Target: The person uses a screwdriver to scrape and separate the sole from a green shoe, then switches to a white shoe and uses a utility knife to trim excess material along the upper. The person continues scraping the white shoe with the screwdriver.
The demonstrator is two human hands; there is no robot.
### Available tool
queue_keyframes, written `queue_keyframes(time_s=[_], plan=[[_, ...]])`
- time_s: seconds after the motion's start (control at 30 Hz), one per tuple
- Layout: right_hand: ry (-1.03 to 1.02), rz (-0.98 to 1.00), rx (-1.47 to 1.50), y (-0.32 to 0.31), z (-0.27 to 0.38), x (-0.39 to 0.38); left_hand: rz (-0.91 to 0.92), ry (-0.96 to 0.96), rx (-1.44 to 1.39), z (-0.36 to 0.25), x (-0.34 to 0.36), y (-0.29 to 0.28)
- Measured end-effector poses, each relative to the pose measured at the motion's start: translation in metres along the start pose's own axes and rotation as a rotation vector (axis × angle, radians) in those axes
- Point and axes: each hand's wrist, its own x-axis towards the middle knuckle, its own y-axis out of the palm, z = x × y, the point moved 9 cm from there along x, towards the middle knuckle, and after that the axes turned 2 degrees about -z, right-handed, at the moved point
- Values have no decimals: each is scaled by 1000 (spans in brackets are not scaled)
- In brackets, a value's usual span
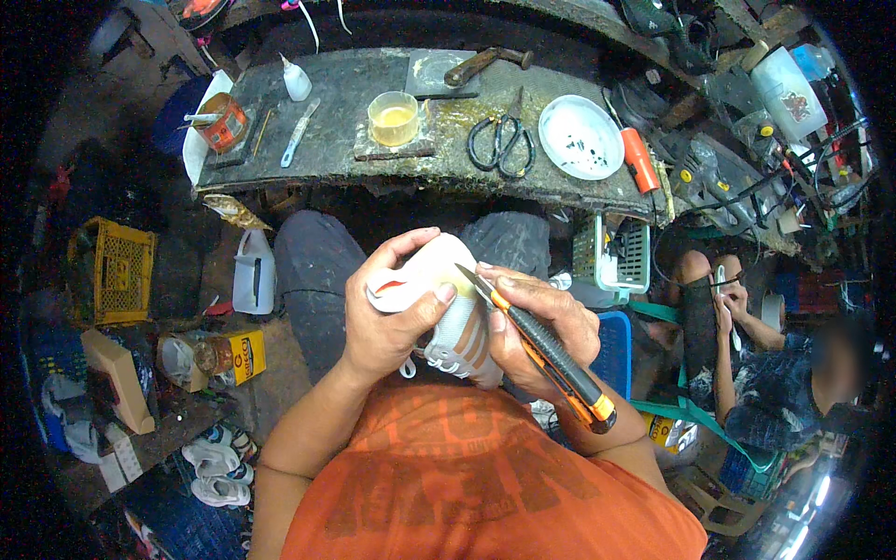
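One bare left hand (390,315) clasps a white, tan-striped shoe (434,264), hiding part from my camera; the right hand (566,315) holds a black-and-orange utility knife (560,371), blade contact unclear. I see the shoe short of the grimy grey counter (336,145).

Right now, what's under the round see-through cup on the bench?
Under the cup is a flat, worn slab; its edges peek out. The slab's middle is covered by the cup and the yellowish stuff inside it.
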Motion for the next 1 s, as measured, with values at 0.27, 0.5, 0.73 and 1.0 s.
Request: queue_keyframes(time_s=[0.27,0.5,0.73,1.0], plan=[[-20,-12,3,1,-2,-5,0,7,0,4,2,-3],[-19,-10,18,2,-6,-7,-26,-18,2,6,3,-4],[-8,-32,-30,-5,0,19,-39,11,-64,-20,18,1],[-2,-28,13,3,5,17,-77,-35,-32,-20,10,-7]])
